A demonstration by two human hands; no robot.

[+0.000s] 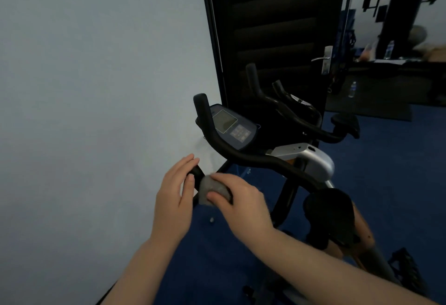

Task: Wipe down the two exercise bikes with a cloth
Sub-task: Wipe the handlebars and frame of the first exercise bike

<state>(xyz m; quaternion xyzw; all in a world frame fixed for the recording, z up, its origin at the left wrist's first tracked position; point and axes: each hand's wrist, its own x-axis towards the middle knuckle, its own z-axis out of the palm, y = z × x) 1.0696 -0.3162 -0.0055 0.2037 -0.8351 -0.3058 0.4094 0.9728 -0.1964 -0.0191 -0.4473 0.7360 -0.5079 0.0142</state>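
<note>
Wiping the near handlebar grip [196, 172] of the closer exercise bike [265, 157], the right hand [237, 199] pinches a small grey cloth [212, 190] around the bar, while the left hand [175, 198], just beside it, curls its fingers over the grip's tip to steady it. To do this well, I would keep the cloth wrapped round the bar and draw it along the black handlebar toward the console [233, 126] ahead of the hands, twisting to reach the underside. Beyond it, the second bike [313, 121] waits by the dark door [270, 27].
</note>
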